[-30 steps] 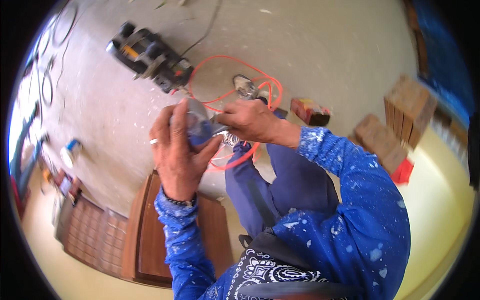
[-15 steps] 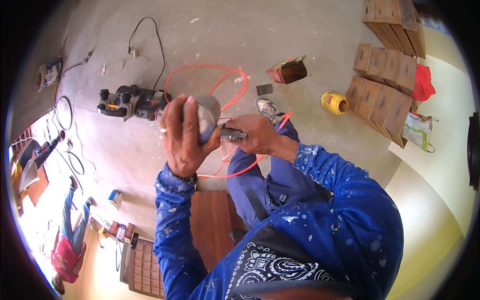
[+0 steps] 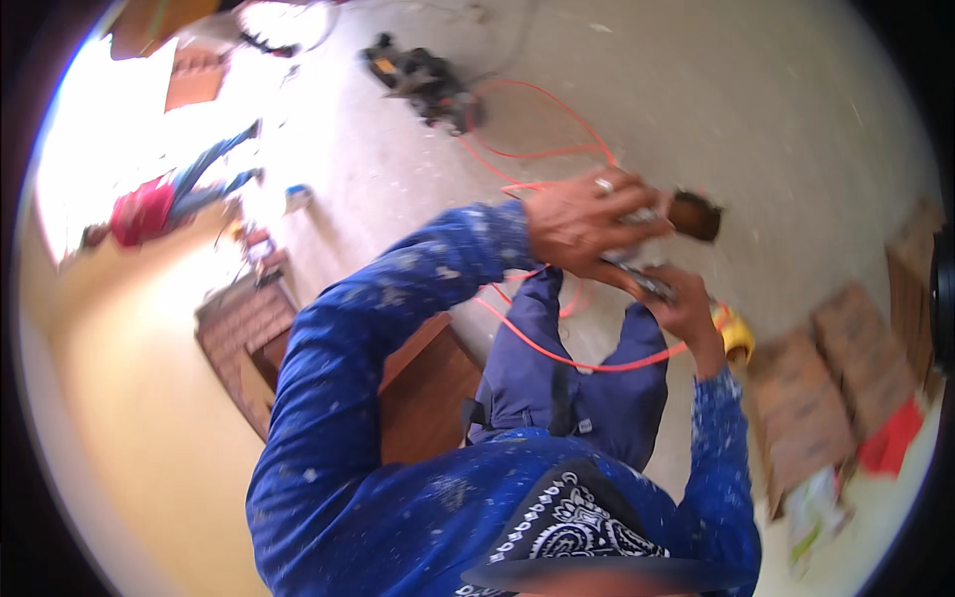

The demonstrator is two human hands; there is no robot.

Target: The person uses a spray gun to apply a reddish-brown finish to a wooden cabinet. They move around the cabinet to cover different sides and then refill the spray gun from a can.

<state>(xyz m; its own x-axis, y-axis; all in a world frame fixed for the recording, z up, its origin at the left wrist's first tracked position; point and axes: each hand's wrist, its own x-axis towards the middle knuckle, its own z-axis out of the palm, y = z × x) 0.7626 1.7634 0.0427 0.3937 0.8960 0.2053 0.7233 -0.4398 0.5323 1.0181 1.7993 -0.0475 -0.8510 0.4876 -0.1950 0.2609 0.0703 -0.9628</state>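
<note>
Both of my hands are in front of my thighs at a spray gun (image 3: 655, 285), a dark metal tool with a hose. My right hand (image 3: 684, 306) is closed round its handle, and an orange air hose (image 3: 557, 350) runs away from there. Curled over the gun's upper part is my left hand (image 3: 587, 221), palm down, with a ring on one finger. A bit of the gun's greyish cup shows by these fingers; the hand covers most of it, and motion smears it. Just beyond the left fingertips an open rectangular tin (image 3: 696, 217) with a dark inside stands on the floor.
A black air compressor (image 3: 423, 85) stands on the concrete floor at the upper left, joined by hose loops. A yellow tub (image 3: 734, 336) and brown wooden panels (image 3: 801, 398) are at the right. Brown wood (image 3: 433, 398) lies beside my left leg. Another person (image 3: 164, 204) is far left.
My view has swung round, so the compressor, tin and panels sit further right. Both hands have moved right with the spray gun, and the left hand now covers more of the cup.
</note>
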